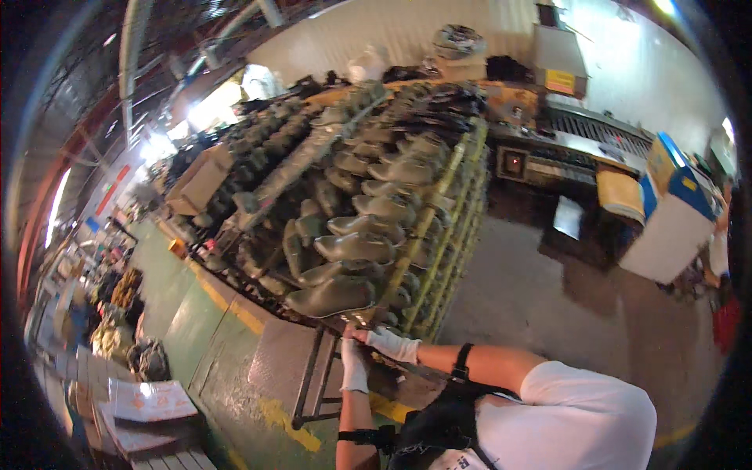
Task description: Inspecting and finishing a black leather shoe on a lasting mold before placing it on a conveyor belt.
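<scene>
My left hand point(354, 366) and my right hand point(391, 345), both in white gloves with bare fingertips, meet at the near end of a tall rack. The fingers of both are bent and close together; what they grip is too small and blurred to name. Just beyond them lies the nearest olive-grey shoe-shaped piece point(332, 297), glossy and toe to the left. Behind it more such pieces point(356, 248) stand in rows on the rack, whose yellow rails point(427, 235) run away on the right side in several tiers.
A dark metal frame point(309, 384) stands left of my hands. An open cardboard box point(200, 182) sits on the rack's far left. Flat cardboard point(149, 401) lies at lower left. At right are a white-and-blue carton point(666, 227) and a long machine point(599, 133) by the wall.
</scene>
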The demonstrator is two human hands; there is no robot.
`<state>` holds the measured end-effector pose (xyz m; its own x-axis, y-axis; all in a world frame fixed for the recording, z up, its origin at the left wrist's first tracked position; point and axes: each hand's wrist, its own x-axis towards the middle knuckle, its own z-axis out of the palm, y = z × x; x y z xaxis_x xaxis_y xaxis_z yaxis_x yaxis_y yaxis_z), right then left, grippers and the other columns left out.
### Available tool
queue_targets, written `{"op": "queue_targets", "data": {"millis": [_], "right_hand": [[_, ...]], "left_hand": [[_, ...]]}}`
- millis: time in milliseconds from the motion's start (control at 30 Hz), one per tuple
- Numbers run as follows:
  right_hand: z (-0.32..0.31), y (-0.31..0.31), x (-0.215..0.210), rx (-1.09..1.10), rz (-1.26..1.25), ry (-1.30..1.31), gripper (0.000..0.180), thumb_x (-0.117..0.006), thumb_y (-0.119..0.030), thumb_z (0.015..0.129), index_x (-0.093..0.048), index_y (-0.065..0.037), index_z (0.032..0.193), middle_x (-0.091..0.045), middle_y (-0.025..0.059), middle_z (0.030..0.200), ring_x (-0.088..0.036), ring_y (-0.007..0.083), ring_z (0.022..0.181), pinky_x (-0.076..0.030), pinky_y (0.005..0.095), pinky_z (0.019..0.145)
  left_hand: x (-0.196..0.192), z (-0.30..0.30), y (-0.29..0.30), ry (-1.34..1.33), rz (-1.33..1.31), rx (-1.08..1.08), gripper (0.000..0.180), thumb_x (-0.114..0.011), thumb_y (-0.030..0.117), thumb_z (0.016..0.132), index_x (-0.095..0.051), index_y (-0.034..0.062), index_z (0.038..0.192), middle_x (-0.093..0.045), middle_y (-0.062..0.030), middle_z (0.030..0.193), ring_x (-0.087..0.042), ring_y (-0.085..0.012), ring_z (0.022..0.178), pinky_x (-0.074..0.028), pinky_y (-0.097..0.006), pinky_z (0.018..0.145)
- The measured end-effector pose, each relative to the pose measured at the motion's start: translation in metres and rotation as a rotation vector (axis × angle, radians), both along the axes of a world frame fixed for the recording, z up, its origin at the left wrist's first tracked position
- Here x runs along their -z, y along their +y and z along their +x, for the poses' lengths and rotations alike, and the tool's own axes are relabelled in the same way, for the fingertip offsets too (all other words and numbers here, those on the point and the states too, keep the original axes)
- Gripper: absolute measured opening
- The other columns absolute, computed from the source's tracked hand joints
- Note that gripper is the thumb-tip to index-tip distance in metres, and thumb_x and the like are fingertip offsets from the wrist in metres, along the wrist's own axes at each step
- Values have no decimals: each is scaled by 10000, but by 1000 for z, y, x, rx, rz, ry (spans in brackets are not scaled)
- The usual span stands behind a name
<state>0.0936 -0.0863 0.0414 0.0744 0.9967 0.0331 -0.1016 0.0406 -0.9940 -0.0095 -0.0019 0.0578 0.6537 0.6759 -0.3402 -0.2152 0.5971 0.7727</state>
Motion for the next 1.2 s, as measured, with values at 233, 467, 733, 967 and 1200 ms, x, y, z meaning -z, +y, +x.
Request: {"op": "queue_targets", "data": {"millis": [233,467,733,967,1200], "right_hand": [[22,5,65,243,242,-394,479,-389,-367,1029,-536,-47,1353,-573,89,1340,-514,196,1237,-362,333,1060],[12,4,46,207,104,-335,419,-395,-136,996,-457,-88,1408,-550,129,1345,-544,344,1094,-426,408,908],[11,-8,38,154,56,-214,469,-286,-278,1055,-412,-55,1448,-450,107,1472,-434,246,1345,-319,368,1097],[10,-9,41,121,115,-94,450,-324,-260,1056,-427,-41,1436,-422,117,1488,-397,250,1374,-305,362,1129],[10,-2,54,161,17,65,496,-418,-328,1034,-485,31,1370,-517,79,1386,-453,181,1294,-316,328,1110]], "left_hand": [[9,21,-6,-10,124,-4,343,-604,413,904,-637,74,948,-627,-7,853,-559,-157,817,-417,-312,806],[7,5,-10,-47,213,-32,331,-630,434,891,-678,107,908,-649,15,889,-566,-134,880,-399,-310,833],[-1,0,-5,-12,221,144,388,-626,489,882,-655,110,959,-635,27,924,-562,-134,902,-419,-319,824],[5,8,-10,54,-18,-10,400,-629,477,866,-646,78,857,-613,0,772,-574,-143,749,-446,-307,706],[5,5,-8,52,39,38,428,-595,485,895,-664,70,816,-635,-1,761,-597,-141,694,-459,-293,675]]}}
